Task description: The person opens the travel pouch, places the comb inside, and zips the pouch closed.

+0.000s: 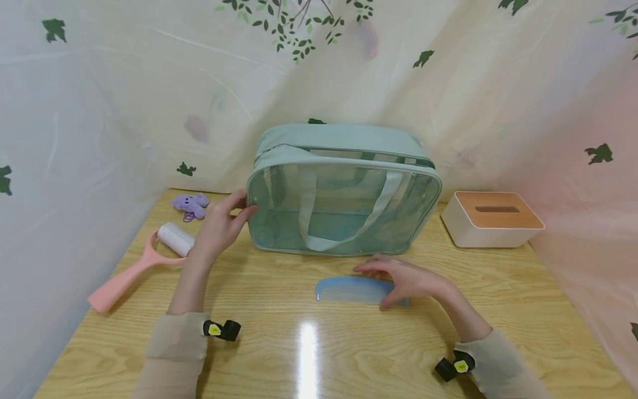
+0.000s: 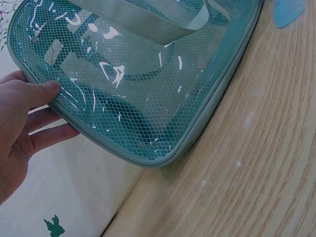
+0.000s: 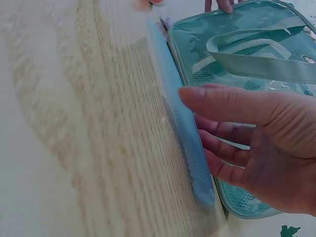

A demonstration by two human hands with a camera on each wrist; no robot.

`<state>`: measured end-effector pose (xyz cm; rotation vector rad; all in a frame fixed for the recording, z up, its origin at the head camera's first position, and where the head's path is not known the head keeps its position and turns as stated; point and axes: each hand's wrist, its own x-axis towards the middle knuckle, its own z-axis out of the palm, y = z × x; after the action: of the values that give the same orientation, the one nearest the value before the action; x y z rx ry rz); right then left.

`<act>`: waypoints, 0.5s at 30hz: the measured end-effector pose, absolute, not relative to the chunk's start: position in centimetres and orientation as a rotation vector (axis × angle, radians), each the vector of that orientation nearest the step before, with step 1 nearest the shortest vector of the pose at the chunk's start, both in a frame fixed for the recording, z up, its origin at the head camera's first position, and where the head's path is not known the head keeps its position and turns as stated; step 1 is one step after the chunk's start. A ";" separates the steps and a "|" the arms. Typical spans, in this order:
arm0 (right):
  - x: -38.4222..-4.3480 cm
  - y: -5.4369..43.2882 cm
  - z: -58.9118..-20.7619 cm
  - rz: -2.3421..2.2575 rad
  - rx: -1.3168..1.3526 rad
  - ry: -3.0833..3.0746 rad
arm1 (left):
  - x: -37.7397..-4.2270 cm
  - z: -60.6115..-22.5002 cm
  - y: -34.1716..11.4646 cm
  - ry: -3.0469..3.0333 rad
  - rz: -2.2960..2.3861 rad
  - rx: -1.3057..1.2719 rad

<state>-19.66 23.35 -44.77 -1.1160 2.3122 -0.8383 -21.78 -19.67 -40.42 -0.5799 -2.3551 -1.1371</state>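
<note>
A pale green toiletry bag with clear mesh-patterned panels and a strap handle stands upright at the back middle. My left hand pinches its left edge, the thumb on the front panel and the fingers behind. In front of the bag, a translucent blue comb lies on the table, teeth towards me. Over the comb's right end is my right hand, thumb on the near side and fingers on the far side. The right wrist view shows these fingers loosely bent and spread around the comb, not visibly closed on it.
Left of the left arm lie a pink-handled lint roller and a small purple plush keychain. A white tissue box with a wooden lid stands at the back right. Leaf-patterned cloth hangs behind the wooden table.
</note>
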 end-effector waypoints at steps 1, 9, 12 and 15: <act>-19.6 23.4 -44.8 -0.837 -1.105 2.311 | -21.8 -40.4 -19.6 -2.355 -1.136 -0.582; -19.6 23.9 -44.8 -0.821 -1.065 2.335 | -21.8 -40.4 -19.5 -2.353 -1.133 -0.582; -19.7 23.9 -44.8 -0.808 -1.054 2.342 | -21.7 -40.4 -19.5 -2.356 -1.129 -0.578; -19.6 24.0 -44.7 -0.782 -1.038 2.358 | -21.6 -40.3 -19.5 -2.363 -1.125 -0.572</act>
<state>-19.63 23.95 -44.70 -1.0376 2.3576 -0.7824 -21.64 -19.55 -40.32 -0.5721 -2.3629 -1.1250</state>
